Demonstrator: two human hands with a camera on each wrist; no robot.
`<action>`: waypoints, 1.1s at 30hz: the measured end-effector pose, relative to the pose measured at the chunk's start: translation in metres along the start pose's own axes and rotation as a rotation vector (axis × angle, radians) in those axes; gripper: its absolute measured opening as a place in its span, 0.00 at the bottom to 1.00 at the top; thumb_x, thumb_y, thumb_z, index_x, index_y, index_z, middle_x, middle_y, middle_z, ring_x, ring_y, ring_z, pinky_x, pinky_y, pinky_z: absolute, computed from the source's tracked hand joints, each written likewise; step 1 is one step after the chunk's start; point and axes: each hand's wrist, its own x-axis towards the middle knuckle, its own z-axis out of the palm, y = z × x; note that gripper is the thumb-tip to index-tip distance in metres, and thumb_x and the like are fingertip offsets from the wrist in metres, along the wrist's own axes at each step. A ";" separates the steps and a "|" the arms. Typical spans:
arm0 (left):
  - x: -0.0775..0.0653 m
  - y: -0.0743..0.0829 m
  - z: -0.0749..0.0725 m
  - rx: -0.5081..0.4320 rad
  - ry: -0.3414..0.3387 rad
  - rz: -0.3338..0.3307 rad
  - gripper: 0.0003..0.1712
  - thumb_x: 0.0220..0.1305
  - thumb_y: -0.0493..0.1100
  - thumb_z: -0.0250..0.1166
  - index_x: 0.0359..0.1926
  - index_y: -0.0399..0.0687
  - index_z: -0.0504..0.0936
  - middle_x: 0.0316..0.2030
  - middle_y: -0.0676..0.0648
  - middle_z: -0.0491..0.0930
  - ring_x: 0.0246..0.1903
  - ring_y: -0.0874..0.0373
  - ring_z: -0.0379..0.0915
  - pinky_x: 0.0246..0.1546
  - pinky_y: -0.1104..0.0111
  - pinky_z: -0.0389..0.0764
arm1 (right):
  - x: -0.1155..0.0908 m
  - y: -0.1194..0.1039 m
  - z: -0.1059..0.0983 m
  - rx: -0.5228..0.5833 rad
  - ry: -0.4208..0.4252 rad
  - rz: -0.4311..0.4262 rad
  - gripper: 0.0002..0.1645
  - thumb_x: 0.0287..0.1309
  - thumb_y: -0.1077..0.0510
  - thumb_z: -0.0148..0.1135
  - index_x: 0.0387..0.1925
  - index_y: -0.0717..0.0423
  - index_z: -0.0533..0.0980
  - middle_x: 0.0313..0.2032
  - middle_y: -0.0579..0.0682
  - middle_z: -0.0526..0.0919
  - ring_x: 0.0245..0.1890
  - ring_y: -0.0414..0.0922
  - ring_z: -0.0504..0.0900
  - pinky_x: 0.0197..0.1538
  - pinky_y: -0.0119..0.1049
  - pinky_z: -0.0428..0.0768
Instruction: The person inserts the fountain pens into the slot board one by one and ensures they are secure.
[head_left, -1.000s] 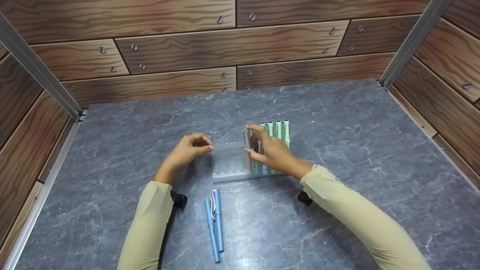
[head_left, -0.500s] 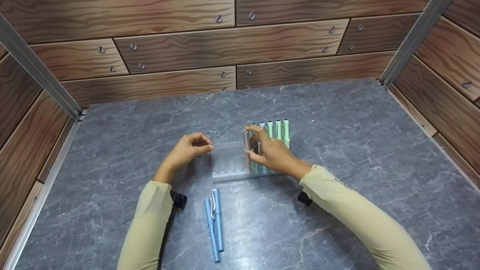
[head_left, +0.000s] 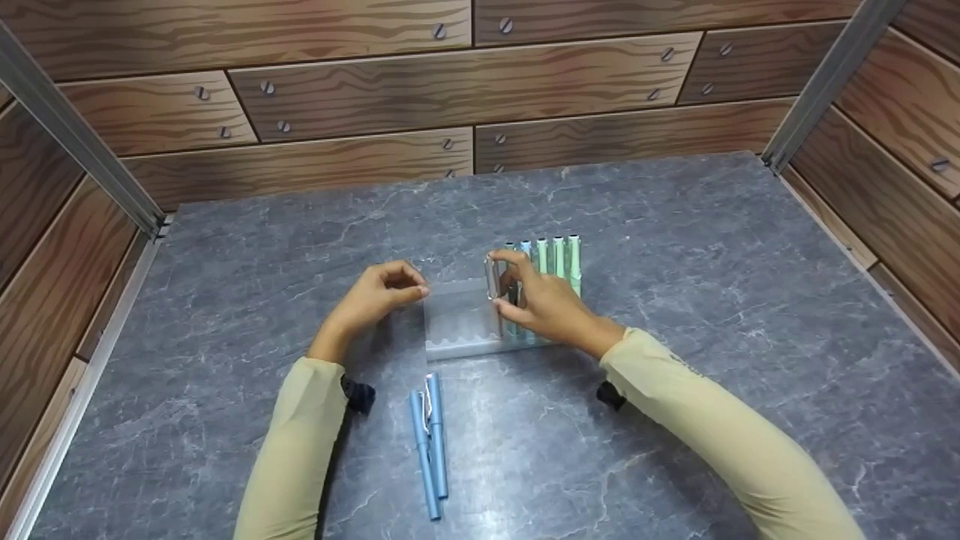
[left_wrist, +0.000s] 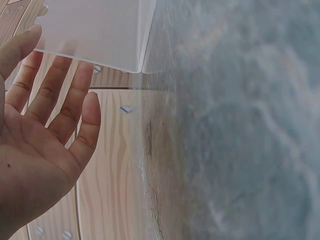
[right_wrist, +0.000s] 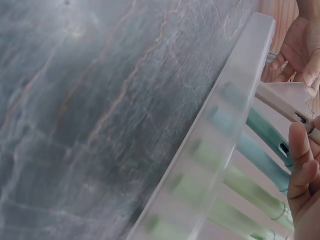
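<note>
A translucent pen rack stands on the table in the head view. At its left edge, my left hand pinches the side, with the thumb on one face and fingertips behind the panel in the left wrist view. My right hand holds a grey-brown pen upright between thumb and fingertips, the pen's lower part standing in the rack. To its right, several more pens stand in a row: a dark teal pen, a light blue pen and light green pens, partly hidden by my right hand.
Two blue pens lie side by side on the grey marbled table, in front of the rack and between my forearms. Wood-patterned walls with metal corner posts enclose the table's back and sides.
</note>
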 end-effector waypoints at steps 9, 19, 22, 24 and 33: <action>-0.007 0.014 0.000 -0.001 -0.009 -0.004 0.10 0.62 0.37 0.65 0.41 0.33 0.80 0.36 0.50 0.79 0.36 0.63 0.74 0.40 0.73 0.76 | 0.000 -0.001 0.000 0.025 -0.003 0.001 0.35 0.59 0.59 0.62 0.63 0.46 0.55 0.32 0.49 0.82 0.17 0.35 0.69 0.21 0.27 0.68; 0.010 -0.018 0.000 -0.004 -0.003 0.011 0.11 0.61 0.39 0.66 0.41 0.35 0.80 0.36 0.52 0.79 0.36 0.64 0.74 0.41 0.72 0.76 | 0.000 -0.001 0.002 0.078 0.020 0.022 0.35 0.60 0.61 0.62 0.63 0.49 0.56 0.26 0.47 0.81 0.17 0.33 0.67 0.21 0.27 0.66; 0.010 -0.020 0.000 -0.002 -0.003 0.016 0.11 0.61 0.41 0.67 0.41 0.37 0.80 0.35 0.53 0.79 0.36 0.63 0.74 0.40 0.72 0.77 | 0.000 -0.001 0.003 0.117 0.014 0.043 0.35 0.60 0.62 0.62 0.64 0.50 0.56 0.24 0.48 0.82 0.13 0.33 0.69 0.18 0.26 0.68; 0.010 -0.020 0.001 -0.004 0.000 0.017 0.12 0.61 0.42 0.67 0.40 0.38 0.80 0.35 0.53 0.79 0.36 0.62 0.74 0.40 0.71 0.77 | 0.000 -0.002 0.002 0.159 -0.001 0.062 0.35 0.61 0.62 0.61 0.65 0.50 0.56 0.24 0.49 0.83 0.11 0.34 0.71 0.16 0.26 0.70; 0.010 -0.020 -0.001 -0.002 -0.003 -0.005 0.08 0.61 0.44 0.66 0.39 0.45 0.81 0.37 0.51 0.80 0.38 0.60 0.76 0.43 0.66 0.78 | 0.000 -0.003 0.002 0.395 -0.043 0.183 0.35 0.63 0.64 0.59 0.67 0.54 0.54 0.22 0.58 0.82 0.10 0.55 0.78 0.15 0.40 0.78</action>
